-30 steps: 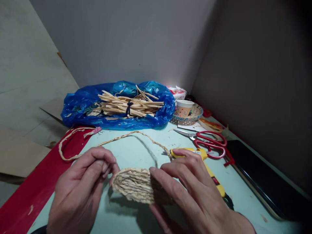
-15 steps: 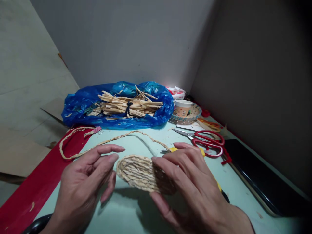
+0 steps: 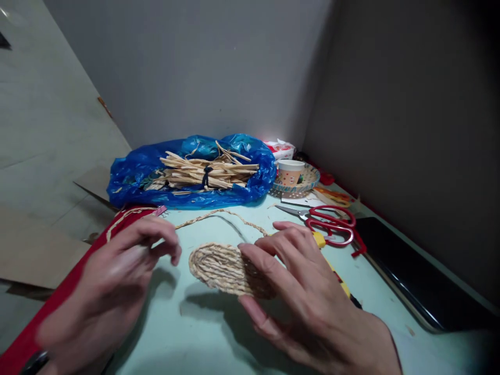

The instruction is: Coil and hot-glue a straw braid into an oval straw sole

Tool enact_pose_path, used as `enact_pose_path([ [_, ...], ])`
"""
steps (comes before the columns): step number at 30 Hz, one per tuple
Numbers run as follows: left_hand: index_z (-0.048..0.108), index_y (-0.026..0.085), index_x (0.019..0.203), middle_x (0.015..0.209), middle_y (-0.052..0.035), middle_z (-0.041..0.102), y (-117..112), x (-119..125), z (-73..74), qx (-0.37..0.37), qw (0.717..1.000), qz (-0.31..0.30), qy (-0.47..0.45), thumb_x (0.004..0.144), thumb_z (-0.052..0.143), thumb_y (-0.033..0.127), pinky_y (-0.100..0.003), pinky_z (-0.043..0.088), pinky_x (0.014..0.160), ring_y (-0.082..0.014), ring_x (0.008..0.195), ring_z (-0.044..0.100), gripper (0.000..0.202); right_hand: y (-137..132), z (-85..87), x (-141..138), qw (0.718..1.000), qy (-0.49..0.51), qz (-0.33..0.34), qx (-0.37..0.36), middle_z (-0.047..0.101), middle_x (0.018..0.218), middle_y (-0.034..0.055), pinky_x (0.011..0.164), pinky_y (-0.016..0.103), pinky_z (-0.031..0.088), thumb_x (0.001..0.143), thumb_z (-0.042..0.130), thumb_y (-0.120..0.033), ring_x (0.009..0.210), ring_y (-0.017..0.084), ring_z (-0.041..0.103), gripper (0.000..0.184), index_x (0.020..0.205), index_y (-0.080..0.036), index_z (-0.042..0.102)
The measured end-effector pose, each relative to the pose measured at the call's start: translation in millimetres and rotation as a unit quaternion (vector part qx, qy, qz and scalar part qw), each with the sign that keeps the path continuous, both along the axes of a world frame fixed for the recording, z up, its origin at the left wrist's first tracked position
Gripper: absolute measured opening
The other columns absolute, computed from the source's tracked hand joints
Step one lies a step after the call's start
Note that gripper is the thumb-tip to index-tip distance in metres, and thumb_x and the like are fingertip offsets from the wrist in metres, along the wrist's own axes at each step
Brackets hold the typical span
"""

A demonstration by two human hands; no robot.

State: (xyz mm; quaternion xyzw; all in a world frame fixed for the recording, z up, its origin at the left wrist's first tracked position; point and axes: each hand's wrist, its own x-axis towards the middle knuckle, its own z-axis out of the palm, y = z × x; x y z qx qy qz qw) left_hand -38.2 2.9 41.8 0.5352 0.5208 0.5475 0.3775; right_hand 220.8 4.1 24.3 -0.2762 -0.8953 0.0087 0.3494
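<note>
My right hand (image 3: 308, 291) is shut on the right end of an oval mat of coiled straw braid (image 3: 219, 268), thumb underneath and fingers on top, and holds it just above the pale green table (image 3: 203, 333). A loose braid (image 3: 219, 212) runs from the mat in an arc across the table to a pink clip (image 3: 159, 210). My left hand (image 3: 109, 281) hovers to the left of the mat, apart from it. Its fingers are loosely bent and hold nothing, and the hand is slightly blurred.
A blue plastic bag (image 3: 133, 177) with a tied straw bundle (image 3: 203, 174) lies at the back. Red scissors (image 3: 332, 224), a yellow cutter (image 3: 336, 276), a paper cup (image 3: 289, 173) on a woven tray (image 3: 312, 179) and a black slab (image 3: 410, 276) are on the right. A red strip (image 3: 58, 307) edges the left.
My left hand let go of the mat's left end, opened, and drew away to the left. My right hand tilted the mat flatter and kept hold of it.
</note>
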Motion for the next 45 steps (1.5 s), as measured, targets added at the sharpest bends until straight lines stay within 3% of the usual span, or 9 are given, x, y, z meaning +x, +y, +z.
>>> enact_pose_path([
  [3,0.075,0.030,0.103,0.109,-0.0049,0.072,-6,16,-7.4,0.001,0.993,-0.085,0.079,0.085,0.068,0.037,-0.025,0.057,0.076,-0.0242,0.100,0.068,0.021,-2,-4.5,-5,0.999,-0.042,0.009,-0.005,0.064,0.100,0.0128,0.097,0.054,0.038,0.096,0.055,-0.022,0.094,0.028,0.052,0.030,0.119,-0.004,0.060],
  [6,0.070,0.032,0.109,0.111,-0.0007,0.073,-9,31,-14.1,-0.015,0.975,-0.118,0.188,0.087,0.069,0.031,-0.023,0.051,0.091,-0.0214,0.108,0.065,0.022,-4,-9.4,-8,0.998,-0.064,0.008,0.007,0.065,0.102,0.0151,0.095,0.053,0.040,0.097,0.053,-0.022,0.098,0.031,0.052,0.034,0.125,-0.002,0.057],
  [9,0.071,0.030,0.096,0.095,0.0016,0.074,-12,38,-16.5,-0.009,0.975,-0.094,0.202,0.087,0.068,0.031,-0.022,0.052,0.084,-0.0189,0.091,0.068,0.009,-4,-10.5,-7,0.999,-0.046,0.003,-0.018,0.065,0.106,0.0143,0.092,0.049,0.043,0.095,0.056,-0.023,0.100,0.030,0.052,0.041,0.131,-0.004,0.051],
  [13,0.074,0.032,0.087,0.085,0.0040,0.075,-14,39,-14.4,-0.020,0.979,-0.087,0.181,0.082,0.072,0.033,-0.018,0.053,0.073,-0.0170,0.080,0.068,0.005,-2,-2.2,1,0.991,0.012,0.041,-0.127,0.065,0.106,0.0074,0.088,0.037,0.048,0.093,0.067,-0.030,0.097,0.023,0.057,0.040,0.126,-0.012,0.054],
  [15,0.075,0.033,0.082,0.079,0.0050,0.074,-16,39,-12.8,-0.045,0.985,-0.070,0.152,0.079,0.074,0.034,-0.016,0.053,0.068,-0.0160,0.076,0.067,0.003,-2,3.6,6,0.982,0.032,0.045,-0.180,0.067,0.108,0.0052,0.093,0.033,0.048,0.096,0.064,-0.033,0.103,0.020,0.059,0.032,0.122,-0.016,0.059],
  [19,0.075,0.031,0.075,0.071,0.0035,0.070,-19,41,-11.9,-0.099,0.985,-0.071,0.120,0.075,0.075,0.037,-0.019,0.052,0.060,-0.0168,0.067,0.064,0.007,1,10.6,13,0.968,0.015,0.055,-0.244,0.070,0.100,-0.0002,0.105,0.032,0.041,0.100,0.053,-0.020,0.105,0.017,0.061,0.017,0.111,-0.022,0.066],
  [25,0.075,0.032,0.075,0.070,0.0037,0.068,-21,43,-11.6,-0.120,0.982,-0.100,0.103,0.077,0.073,0.039,-0.019,0.051,0.056,-0.0157,0.065,0.061,0.007,3,9.7,11,0.967,0.032,0.081,-0.240,0.065,0.092,0.0028,0.094,0.034,0.047,0.098,0.055,-0.015,0.092,0.017,0.060,0.015,0.105,-0.017,0.068],
  [36,0.077,0.031,0.073,0.068,0.0019,0.069,-20,46,-10.8,-0.113,0.981,-0.084,0.134,0.076,0.074,0.037,-0.020,0.052,0.056,-0.0174,0.064,0.062,0.008,2,8.6,10,0.977,0.064,0.068,-0.191,0.065,0.085,0.0032,0.083,0.036,0.050,0.096,0.056,-0.011,0.083,0.018,0.059,0.016,0.098,-0.016,0.070],
  [45,0.075,0.030,0.074,0.065,0.0041,0.067,-22,47,-14.7,-0.168,0.981,-0.088,0.045,0.075,0.076,0.036,-0.018,0.048,0.054,-0.0136,0.059,0.060,0.005,4,8.1,12,0.975,0.063,0.088,-0.193,0.065,0.086,0.0020,0.082,0.034,0.049,0.095,0.057,-0.009,0.083,0.016,0.059,0.014,0.099,-0.015,0.070],
])
